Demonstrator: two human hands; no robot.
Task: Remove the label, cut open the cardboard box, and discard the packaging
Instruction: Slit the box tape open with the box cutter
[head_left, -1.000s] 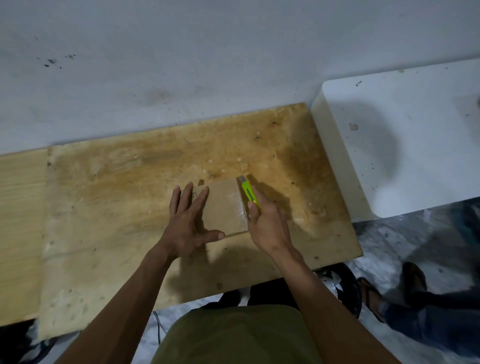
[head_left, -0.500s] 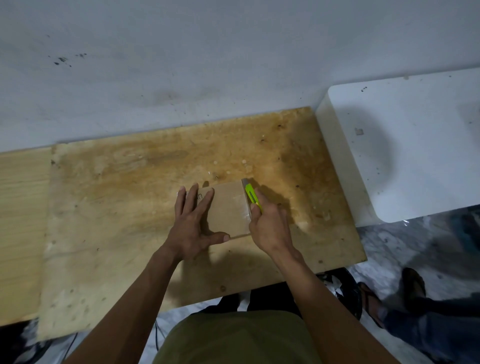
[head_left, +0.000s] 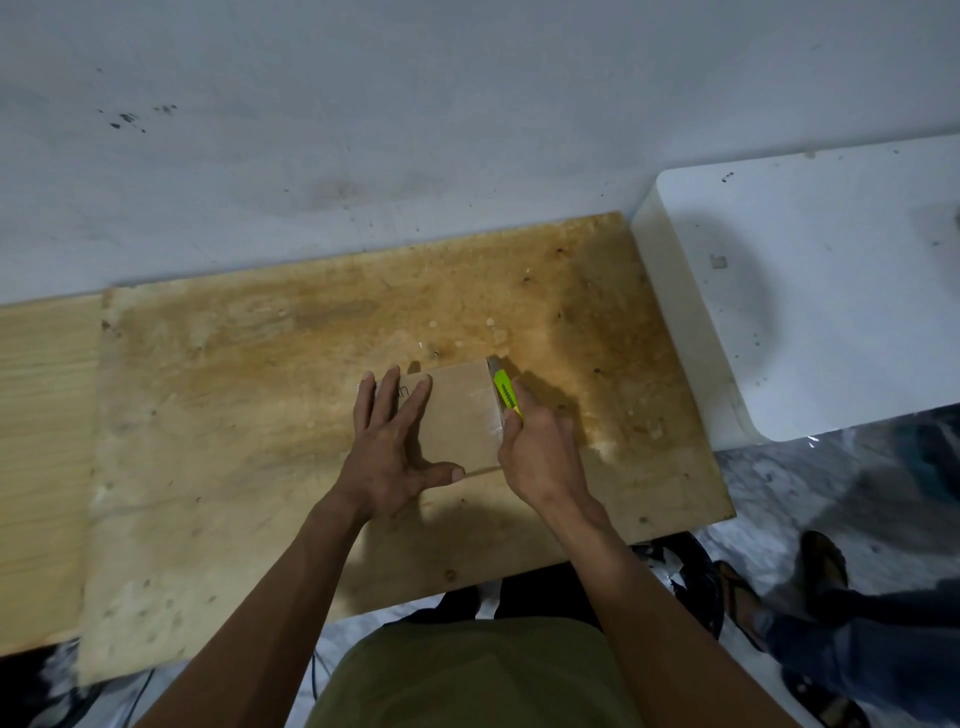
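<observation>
Seen from above, a stained plywood board (head_left: 260, 415) set against a pale wall, with the cardboard box (head_left: 457, 415) lying flat near its middle, a little toward the near edge.

Left of the box: the left hand (head_left: 395, 447), spread open and flat, fingers pressing down on the box's left part, thumb hooked along its near edge. Nothing gripped, only pinned down.

On the box's right edge: a strip of clear tape, glossy along the seam (no label visible on the top face, though some handwriting shows by the fingers).

Right of the box: the right hand (head_left: 540, 457), closed around a lime-green utility knife (head_left: 505, 392), its tip at the box's far right corner. Knife lying along the right edge, pointing away from the body, so the cut line runs near to far beside the knuckles. Blade too small to make out.

Further right of the box: a white block (head_left: 810, 312) butted against the board.

Likely step in hand: slitting the taped right seam, the right hand nearer the cut, the left kept clear of the blade's path.
</observation>
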